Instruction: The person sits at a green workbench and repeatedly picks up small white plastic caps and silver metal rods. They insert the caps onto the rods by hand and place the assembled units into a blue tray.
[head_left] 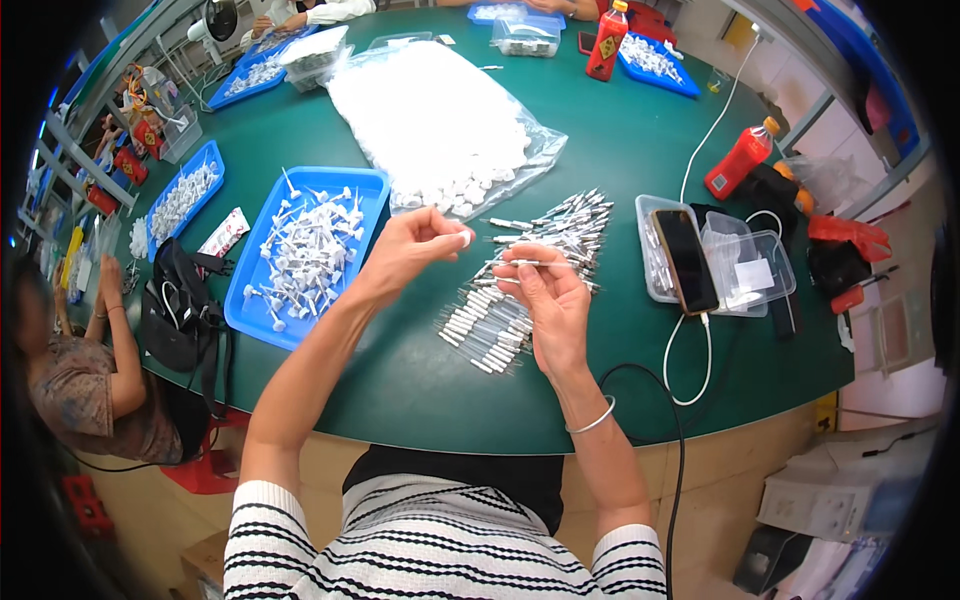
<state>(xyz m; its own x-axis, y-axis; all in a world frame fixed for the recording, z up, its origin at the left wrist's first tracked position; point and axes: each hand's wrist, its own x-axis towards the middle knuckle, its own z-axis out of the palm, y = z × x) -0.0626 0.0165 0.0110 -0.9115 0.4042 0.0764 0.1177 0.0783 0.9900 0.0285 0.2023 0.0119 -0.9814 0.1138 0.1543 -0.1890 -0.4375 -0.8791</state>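
Note:
My left hand pinches a small white plastic cap between thumb and fingertips. Close by on the right, my right hand grips a thin tube with a white end, which points toward the cap but is apart from it. Beneath my hands lies a pile of similar thin tubes with white and metallic ends, spreading away to the far right. A large clear bag full of white caps lies open beyond my left hand. Left of my forearm, a blue tray holds many thin tubes with white caps on them.
On the right, a phone rests on a clear plastic box, with a white cable running off it. A red bottle stands farther back. A black bag lies at the left edge, near a seated co-worker. More blue trays surround the table.

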